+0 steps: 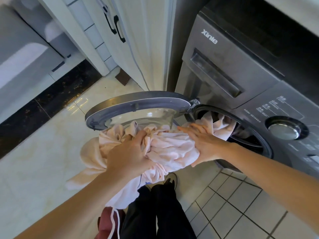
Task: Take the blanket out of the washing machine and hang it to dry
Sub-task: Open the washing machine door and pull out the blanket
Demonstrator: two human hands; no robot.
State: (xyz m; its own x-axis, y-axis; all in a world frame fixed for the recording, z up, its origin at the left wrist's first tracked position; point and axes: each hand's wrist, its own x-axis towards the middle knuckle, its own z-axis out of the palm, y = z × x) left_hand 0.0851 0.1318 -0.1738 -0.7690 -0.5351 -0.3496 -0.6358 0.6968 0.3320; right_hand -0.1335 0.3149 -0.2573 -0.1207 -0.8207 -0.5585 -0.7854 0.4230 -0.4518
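The scene is lit brightly and evenly by what looks like daylight; its source is not seen. A streak of glare is reflected on the glossy floor (51, 152) beside the dark border strip (43, 109), and a small highlight is caught on the dial (284, 131) of the washing machine (241, 75), whose dark front is rendered dim and slightly grainy. Soft shadows are held in the folds of the blanket (172, 149), and its pale cloth is nearly washed out. Strong wide-angle distortion is shown: the cupboard (138, 40) edges are bent and tilted. The upper left corner is smeared and out of focus.
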